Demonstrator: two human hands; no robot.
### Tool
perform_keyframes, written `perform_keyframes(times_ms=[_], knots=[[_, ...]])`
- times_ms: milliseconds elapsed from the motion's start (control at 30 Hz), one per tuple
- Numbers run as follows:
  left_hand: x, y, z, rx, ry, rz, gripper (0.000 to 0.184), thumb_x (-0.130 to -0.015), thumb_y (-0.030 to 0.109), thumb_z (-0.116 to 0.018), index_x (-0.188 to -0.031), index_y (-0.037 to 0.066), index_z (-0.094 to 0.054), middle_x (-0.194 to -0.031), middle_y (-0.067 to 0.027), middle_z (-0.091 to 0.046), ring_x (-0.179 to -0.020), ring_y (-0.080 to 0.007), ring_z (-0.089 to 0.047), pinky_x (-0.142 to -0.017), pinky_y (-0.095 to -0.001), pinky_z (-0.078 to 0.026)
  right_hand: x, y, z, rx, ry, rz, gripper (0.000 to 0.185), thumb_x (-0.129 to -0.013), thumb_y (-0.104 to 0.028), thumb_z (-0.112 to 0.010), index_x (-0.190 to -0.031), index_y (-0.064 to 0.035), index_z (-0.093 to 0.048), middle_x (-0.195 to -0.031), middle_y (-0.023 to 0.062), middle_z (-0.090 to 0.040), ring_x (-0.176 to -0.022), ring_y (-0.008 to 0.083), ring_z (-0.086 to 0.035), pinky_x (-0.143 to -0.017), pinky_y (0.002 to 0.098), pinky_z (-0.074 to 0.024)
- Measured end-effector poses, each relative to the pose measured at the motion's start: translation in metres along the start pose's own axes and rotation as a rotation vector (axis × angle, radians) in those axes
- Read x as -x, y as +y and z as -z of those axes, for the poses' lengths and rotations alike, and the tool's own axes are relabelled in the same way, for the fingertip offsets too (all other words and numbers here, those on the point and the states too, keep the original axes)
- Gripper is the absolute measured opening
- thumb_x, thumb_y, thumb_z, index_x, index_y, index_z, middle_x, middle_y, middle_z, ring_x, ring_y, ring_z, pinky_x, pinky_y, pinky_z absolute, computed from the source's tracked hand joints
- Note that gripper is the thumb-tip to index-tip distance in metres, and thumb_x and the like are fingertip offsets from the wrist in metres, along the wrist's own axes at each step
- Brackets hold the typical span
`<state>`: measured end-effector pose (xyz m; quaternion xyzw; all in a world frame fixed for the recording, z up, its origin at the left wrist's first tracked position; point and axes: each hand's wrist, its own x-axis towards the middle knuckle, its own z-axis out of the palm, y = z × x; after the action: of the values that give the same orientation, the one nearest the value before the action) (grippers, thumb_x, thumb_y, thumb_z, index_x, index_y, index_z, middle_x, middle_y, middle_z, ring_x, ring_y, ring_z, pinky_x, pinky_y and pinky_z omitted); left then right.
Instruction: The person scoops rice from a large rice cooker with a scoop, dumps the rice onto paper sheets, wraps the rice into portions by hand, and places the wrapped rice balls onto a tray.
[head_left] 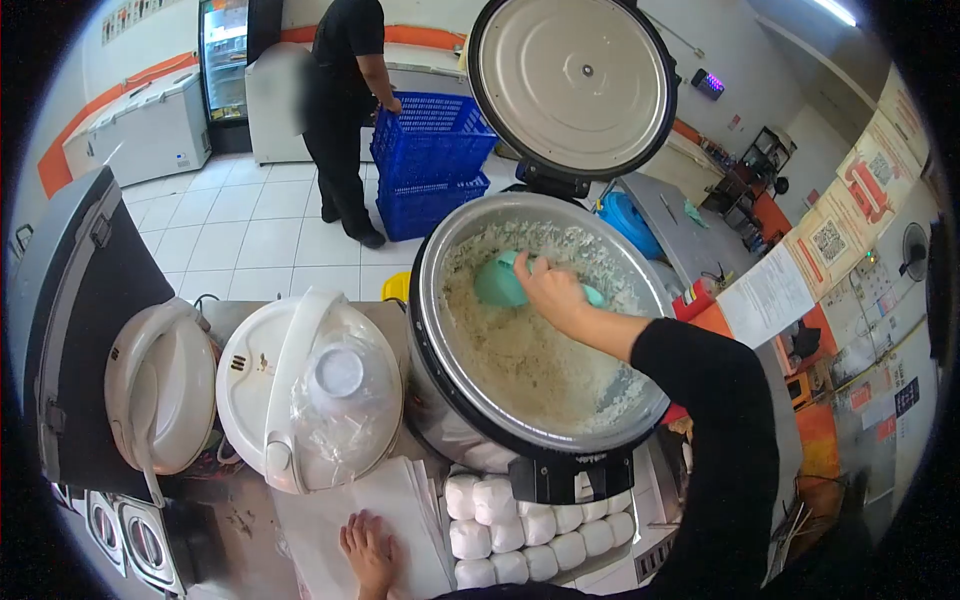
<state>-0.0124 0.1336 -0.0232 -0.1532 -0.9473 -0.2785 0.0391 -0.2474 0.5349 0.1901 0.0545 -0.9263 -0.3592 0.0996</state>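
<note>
My right hand [552, 292] is inside a large rice cooker [430, 400], its fingers closed round a mint-green rice scoop [498, 281]. The scoop's broad end touches the rice, and a bit of its handle shows past my palm. Cooked rice [530, 360] lines the wall and bottom of the pot. Hinged up at the back stands the cooker's lid [575, 70]. My left hand [368, 553] lies on a stack of white paper sheets [320, 510], fingers spread and holding nothing. Right of that stack sit several rows of white wrapped bundles [525, 530].
Two white-lidded cookers [245, 370] stand to the left, one bearing a plastic bag [335, 415] of bowls. Beyond them is a dark grey insulated box [80, 330]. A person [345, 100] touches stacked blue crates [425, 160] on the tiled floor behind.
</note>
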Motion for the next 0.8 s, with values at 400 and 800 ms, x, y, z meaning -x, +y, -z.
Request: perform_keyframes(times_ms=[400, 800], knots=[[-0.002, 0.003, 0.005, 0.034, -0.004, 0.008, 0.044, -0.069, 0.022, -0.057, -0.108, 0.005, -0.05, -0.12, -0.0161, -0.046, -0.116, -0.035, -0.039, -0.097, -0.0517, -0.025, 0.043, 0.007, 0.027, -0.7, -0.799, 0.287, 0.04, -0.08, -0.015, -0.05, -0.115, 0.0028, -0.039, -0.088, 0.0237, -0.059, -0.084, 0.0392, -0.057, -0.072, 0.0436, -0.0448], [0.0, -0.004, -0.007, -0.104, -0.095, -0.086, 0.049, -0.083, 0.022, -0.052, -0.127, 0.004, -0.038, -0.131, -0.0155, -0.038, -0.123, -0.0335, -0.032, -0.099, -0.0494, -0.024, 0.013, 0.026, 0.007, -0.979, -1.193, 0.446, 0.027, -0.081, -0.025, -0.057, -0.083, 0.0015, -0.057, -0.074, 0.014, -0.059, -0.062, 0.0247, -0.058, -0.053, 0.037, -0.0477]])
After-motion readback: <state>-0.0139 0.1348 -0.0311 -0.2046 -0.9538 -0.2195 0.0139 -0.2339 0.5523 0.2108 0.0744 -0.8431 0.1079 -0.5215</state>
